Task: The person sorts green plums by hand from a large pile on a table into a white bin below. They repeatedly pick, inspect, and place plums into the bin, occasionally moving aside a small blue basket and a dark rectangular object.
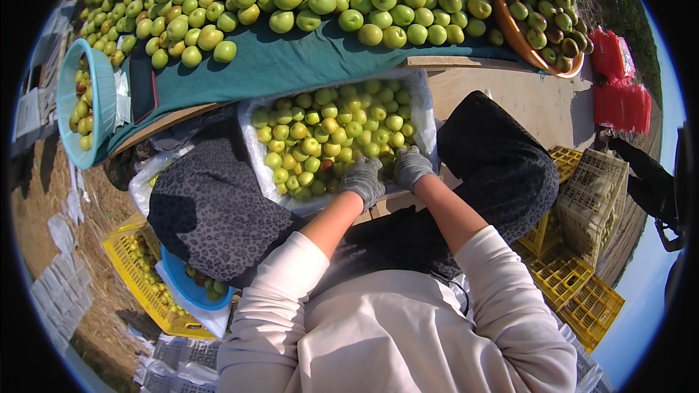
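In front of me, between my knees, a plastic-lined crate [254, 164] is full of small green apple-like fruit [320, 131], probably jujubes. Some have a yellow or brownish tinge. Both hands wear grey knit gloves and rest at the crate's near side, low among the fruit. My left hand [364, 180] has its fingers curled down; its fingertips meet the fruit and what they hold is hidden. A little to the right, my right hand [413, 166] is also curled against the fruit near the corner, its grasp hidden too.
Beyond the crate, a green-cloth table [255, 65] bears a heap of the same fruit. An orange basin [507, 11] of browner fruit stands far right, a light-blue basket [102, 94] far left. Yellow crates [564, 276], a yellow basket [131, 255] and a blue basin [189, 298] flank me.
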A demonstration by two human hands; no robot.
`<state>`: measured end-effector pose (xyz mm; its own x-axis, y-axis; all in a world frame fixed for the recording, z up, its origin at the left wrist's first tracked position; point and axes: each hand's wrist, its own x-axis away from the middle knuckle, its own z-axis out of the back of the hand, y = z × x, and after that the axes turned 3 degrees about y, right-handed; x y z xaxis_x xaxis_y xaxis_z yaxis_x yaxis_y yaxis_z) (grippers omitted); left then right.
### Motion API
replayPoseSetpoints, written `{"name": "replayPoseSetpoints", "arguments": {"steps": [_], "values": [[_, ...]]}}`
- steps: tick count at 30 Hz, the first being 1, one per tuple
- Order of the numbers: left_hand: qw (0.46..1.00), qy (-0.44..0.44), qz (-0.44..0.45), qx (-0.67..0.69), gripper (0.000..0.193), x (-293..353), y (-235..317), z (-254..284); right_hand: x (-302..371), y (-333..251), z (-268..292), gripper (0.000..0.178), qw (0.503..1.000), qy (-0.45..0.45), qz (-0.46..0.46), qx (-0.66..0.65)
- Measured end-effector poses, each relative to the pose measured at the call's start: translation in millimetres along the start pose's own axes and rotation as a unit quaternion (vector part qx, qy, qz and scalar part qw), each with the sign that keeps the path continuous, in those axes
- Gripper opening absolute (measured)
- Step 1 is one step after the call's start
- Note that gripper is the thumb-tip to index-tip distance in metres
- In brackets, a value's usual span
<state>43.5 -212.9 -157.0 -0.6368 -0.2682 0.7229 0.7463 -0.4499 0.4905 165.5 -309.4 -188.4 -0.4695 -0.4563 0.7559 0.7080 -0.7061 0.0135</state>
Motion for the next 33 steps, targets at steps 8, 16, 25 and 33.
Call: {"name": "replayPoseSetpoints", "arguments": {"steps": [8,16,25,33], "values": [[0.994,-0.037,-0.070,-0.077,0.049,-4.9,8.7,-26.7,-27.1,21.6,-26.3,0.034,0.995,-0.082,0.046,0.018],[0.997,-0.003,-0.076,-0.029,0.057,0.7,3.5,-14.4,-24.2,34.2,19.3,0.026,0.998,0.016,0.005,-0.054],[0.986,0.091,-0.136,-0.030,0.057,-37.8,-10.5,-59.9,-8.9,1.7,36.7,0.036,0.994,0.093,-0.056,-0.022],[0.994,0.064,-0.083,-0.014,0.062,-31.5,-5.6,-62.8,-31.7,15.2,25.8,0.026,0.990,0.106,-0.029,-0.086]]}}
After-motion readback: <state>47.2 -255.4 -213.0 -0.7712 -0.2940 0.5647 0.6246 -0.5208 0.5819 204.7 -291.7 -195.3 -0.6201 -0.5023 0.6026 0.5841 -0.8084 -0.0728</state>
